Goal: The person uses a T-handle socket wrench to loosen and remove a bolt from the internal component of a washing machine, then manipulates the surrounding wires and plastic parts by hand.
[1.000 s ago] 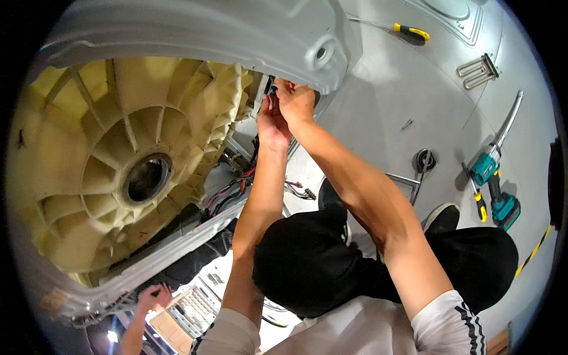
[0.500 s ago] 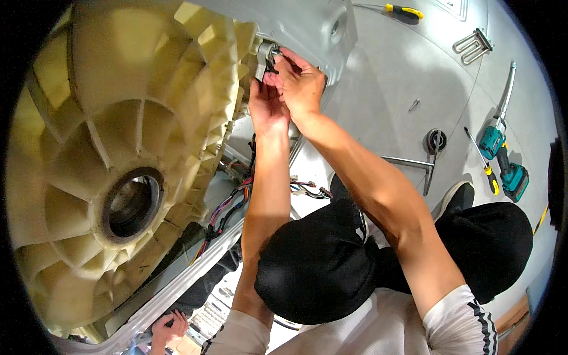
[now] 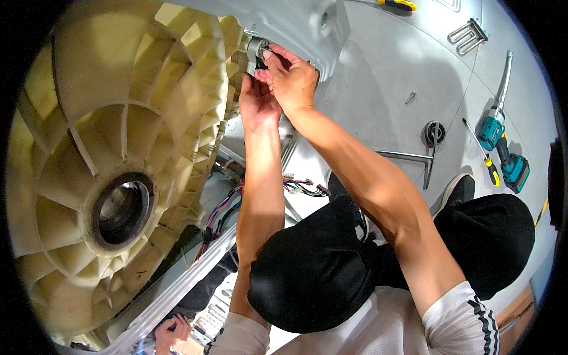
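Note:
A large yellowed plastic washing machine tub [image 3: 109, 136] with ribs and a dark round hub fills the left side. At its upper right edge, by the grey cabinet panel [image 3: 296, 18], sits a pale round mount [image 3: 255, 47]. The thumb and index finger of my right hand [image 3: 294, 83] are closed on a small metal part [image 3: 266, 52] at this mount; its exact kind is unclear. Just below and beside it, my left hand [image 3: 259, 106] is cupped palm up, thumb apart, with its other fingers partly hidden behind the right hand.
Bundled wires [image 3: 305, 186] hang by my left forearm. Right, on the floor, lie a T-shaped metal wrench [image 3: 408, 155], a black ring [image 3: 433, 133], a bolt [image 3: 410, 97], a screwdriver [image 3: 490, 168], a teal power tool [image 3: 492, 131] and a heating element [image 3: 469, 36]. Another person's hand [image 3: 173, 331] shows lower left.
The whole view has shifted slightly, so the tub and floor tools appear a little farther left. Both hands stay at the mount, with their grip nearly the same.

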`<state>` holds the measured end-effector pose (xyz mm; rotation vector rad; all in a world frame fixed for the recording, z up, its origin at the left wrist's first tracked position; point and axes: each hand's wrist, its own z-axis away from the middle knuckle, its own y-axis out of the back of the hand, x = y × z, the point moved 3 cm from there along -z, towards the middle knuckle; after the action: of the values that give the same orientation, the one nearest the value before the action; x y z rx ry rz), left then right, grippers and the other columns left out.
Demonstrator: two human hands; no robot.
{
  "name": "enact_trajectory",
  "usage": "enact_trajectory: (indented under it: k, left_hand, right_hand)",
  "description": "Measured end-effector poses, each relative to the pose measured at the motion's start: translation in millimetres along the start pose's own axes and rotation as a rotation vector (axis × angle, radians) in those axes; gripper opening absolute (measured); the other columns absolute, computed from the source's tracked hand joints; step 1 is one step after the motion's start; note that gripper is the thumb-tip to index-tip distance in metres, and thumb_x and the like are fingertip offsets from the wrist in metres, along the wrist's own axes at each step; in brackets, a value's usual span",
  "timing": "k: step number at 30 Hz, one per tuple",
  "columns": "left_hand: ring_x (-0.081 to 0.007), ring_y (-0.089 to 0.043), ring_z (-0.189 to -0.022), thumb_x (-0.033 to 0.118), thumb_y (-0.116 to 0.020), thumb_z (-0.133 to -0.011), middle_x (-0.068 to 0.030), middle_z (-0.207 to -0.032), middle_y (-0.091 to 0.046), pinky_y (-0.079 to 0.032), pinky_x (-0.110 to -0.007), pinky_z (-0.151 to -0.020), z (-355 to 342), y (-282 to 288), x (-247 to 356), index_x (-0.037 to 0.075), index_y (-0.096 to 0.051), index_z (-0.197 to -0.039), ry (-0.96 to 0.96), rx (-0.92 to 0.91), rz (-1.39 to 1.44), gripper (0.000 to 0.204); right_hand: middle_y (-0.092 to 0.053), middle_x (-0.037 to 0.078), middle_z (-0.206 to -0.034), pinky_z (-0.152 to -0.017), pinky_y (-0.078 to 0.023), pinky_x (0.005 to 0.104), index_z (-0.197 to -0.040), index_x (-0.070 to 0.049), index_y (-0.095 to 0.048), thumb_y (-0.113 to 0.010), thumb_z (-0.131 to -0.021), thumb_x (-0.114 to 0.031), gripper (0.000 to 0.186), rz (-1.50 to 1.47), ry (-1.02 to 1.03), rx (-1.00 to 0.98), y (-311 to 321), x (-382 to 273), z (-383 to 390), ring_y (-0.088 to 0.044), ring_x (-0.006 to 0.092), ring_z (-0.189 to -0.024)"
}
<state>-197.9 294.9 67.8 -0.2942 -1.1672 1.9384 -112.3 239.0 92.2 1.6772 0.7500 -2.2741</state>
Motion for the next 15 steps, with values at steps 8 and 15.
enact_trajectory:
  k: [8, 15]
  left_hand:
    - [-0.0201, -0.055, -0.085, 0.032, -0.034, -0.093, -0.0137, -0.097, -0.055, -0.046, -0.034, -0.082, 8, -6, -4, -0.003, -0.041, -0.118, 0.066, -0.111, 0.030, 0.043]
    - [-0.0185, -0.054, -0.088, 0.034, -0.033, -0.093, -0.0108, -0.099, -0.056, -0.043, -0.035, -0.086, 3, 2, 3, 0.000, -0.044, -0.116, 0.087, -0.147, -0.034, 0.043]
  right_hand:
    - [-0.062, 0.007, -0.067, -0.049, -0.048, 0.0202, -0.093, 0.005, -0.062, -0.063, -0.081, -0.021, 0.029, 0.034, -0.055, 0.034, -8, 8, -4, -0.060, 0.0097, -0.054]
    - [-0.061, 0.006, -0.065, -0.046, -0.048, 0.0221, -0.079, 0.004, -0.061, -0.059, -0.082, -0.030, 0.034, 0.121, -0.040, 0.059, -12, 12, -11, -0.060, 0.0112, -0.052]
